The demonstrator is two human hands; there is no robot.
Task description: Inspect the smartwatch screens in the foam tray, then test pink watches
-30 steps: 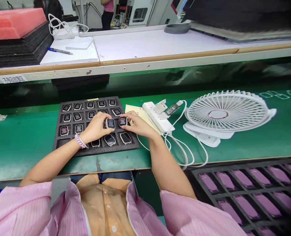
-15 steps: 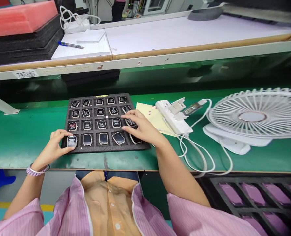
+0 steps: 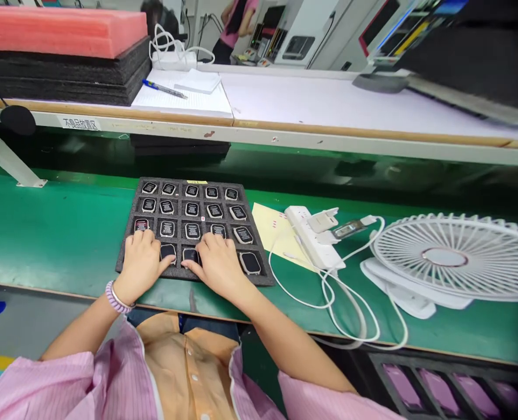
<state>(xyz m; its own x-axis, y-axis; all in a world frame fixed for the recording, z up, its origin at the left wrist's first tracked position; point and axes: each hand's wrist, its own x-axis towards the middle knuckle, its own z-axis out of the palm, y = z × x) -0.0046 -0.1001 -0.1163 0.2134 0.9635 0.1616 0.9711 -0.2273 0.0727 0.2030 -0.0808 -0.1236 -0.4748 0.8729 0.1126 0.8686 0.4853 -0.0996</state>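
A black foam tray [image 3: 130, 256] on the green bench holds rows of square smartwatches, each in its own pocket. Small light text shows on many screens; several in the front row look dark. My left hand [image 3: 142, 265] lies over the tray's front left corner, fingers stretched forward, thumb out against a dark-screened watch [image 3: 168, 252]. Over the front row, my right hand [image 3: 220, 263] has its fingers extended and its thumb at the edge of another watch [image 3: 190, 255]. My hands hide the corner pocket and part of the front row. At front right, a watch [image 3: 250, 263] lies uncovered.
Right of the tray are a yellow paper [image 3: 273, 230], a white power strip [image 3: 314, 239] with cables, and a white fan [image 3: 447, 256]. Above runs a shelf [image 3: 294, 105] with stacked foam [image 3: 66, 35], a pen and papers. Another tray of purple pieces [image 3: 438, 391] sits below the bench edge.
My left hand has left the corner watch's edges and moved right, onto the front row. My right hand has come left and nearer me. The camera view has shifted too.
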